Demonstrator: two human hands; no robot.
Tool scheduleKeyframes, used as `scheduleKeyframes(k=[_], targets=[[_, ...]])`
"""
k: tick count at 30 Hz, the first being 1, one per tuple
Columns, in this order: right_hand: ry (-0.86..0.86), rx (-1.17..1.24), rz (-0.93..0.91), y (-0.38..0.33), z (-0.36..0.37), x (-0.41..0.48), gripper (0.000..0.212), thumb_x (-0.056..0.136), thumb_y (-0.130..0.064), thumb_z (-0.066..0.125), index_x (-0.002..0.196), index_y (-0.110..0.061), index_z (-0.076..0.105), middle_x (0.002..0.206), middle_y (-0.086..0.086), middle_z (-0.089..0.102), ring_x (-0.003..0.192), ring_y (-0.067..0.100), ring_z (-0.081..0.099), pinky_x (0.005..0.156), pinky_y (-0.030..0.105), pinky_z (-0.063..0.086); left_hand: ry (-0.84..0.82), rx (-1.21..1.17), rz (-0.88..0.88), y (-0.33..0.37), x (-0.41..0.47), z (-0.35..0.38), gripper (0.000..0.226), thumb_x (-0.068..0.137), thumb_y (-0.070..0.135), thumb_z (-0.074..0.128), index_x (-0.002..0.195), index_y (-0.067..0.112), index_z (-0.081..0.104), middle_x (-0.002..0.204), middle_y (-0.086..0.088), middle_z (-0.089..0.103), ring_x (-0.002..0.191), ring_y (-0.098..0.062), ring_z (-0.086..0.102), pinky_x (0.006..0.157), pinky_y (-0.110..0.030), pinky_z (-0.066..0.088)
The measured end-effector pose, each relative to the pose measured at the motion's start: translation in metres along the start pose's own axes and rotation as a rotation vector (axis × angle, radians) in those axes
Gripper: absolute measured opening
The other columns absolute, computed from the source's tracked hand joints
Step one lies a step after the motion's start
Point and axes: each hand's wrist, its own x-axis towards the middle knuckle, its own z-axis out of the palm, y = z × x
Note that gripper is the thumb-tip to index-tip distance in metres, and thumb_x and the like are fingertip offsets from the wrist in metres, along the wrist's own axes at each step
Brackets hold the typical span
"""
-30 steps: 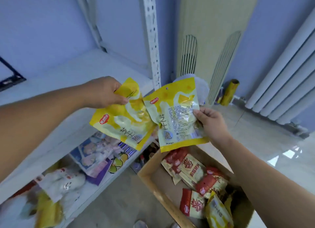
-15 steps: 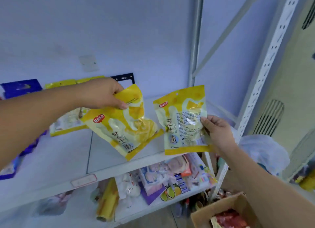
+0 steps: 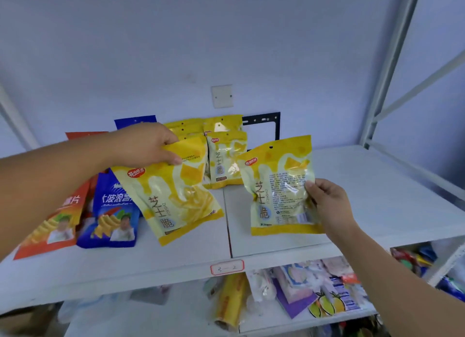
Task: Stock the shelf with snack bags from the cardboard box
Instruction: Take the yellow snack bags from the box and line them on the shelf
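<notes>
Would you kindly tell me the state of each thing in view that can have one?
Left hand, gripping the top of the tilted yellow plastic snack bag.
Tilted yellow plastic snack bag, sealed, held over the white shelf board.
Right hand, pinching the side of the upright yellow plastic snack bag.
Upright yellow plastic snack bag, sealed, held upright.
Yellow bags at the back, standing in rows.
Blue crisp bag, standing on that board.
</notes>
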Motion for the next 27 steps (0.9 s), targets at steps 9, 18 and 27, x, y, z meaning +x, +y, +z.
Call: scheduleKeyframes(k=[9,18,27], targets=[[0.003,-0.028,0.056,0.023,0.057,0.069,0.023,0.1,-0.016,0.059,0.085,-0.005,0.072,0.078,0.007,0.076,0.071,0.019,0.071,0.075,0.037,0.059,-0.075,-0.04,-0.048,-0.067,0.057,0.027,0.041,0.089,0.044,0.069,0.078,0.004,0.063,0.061,-0.002,0.048,0.051,-0.013,0.042,0.052,-0.03,0.031],[-0.079,0.029,0.154,0.061,0.124,0.165,0.023,0.101,-0.012,0.057,0.086,0.0,0.069,0.076,0.009,0.075,0.068,0.019,0.071,0.07,0.034,0.061,-0.195,-0.024,-0.143,-0.095,0.131,0.046,0.037,0.09,0.046,0.067,0.095,0.009,0.072,0.081,-0.011,0.068,0.07,-0.028,0.064,0.053,-0.039,0.042],[-0.128,0.009,0.201,0.089,0.157,0.212,0.026,0.1,-0.015,0.059,0.078,-0.006,0.069,0.079,0.017,0.073,0.074,0.029,0.068,0.084,0.057,0.059,-0.276,-0.072,-0.213,-0.117,0.186,0.074,0.033,0.089,0.045,0.069,0.083,0.013,0.071,0.065,-0.008,0.057,0.055,-0.013,0.049,0.057,-0.031,0.038]])
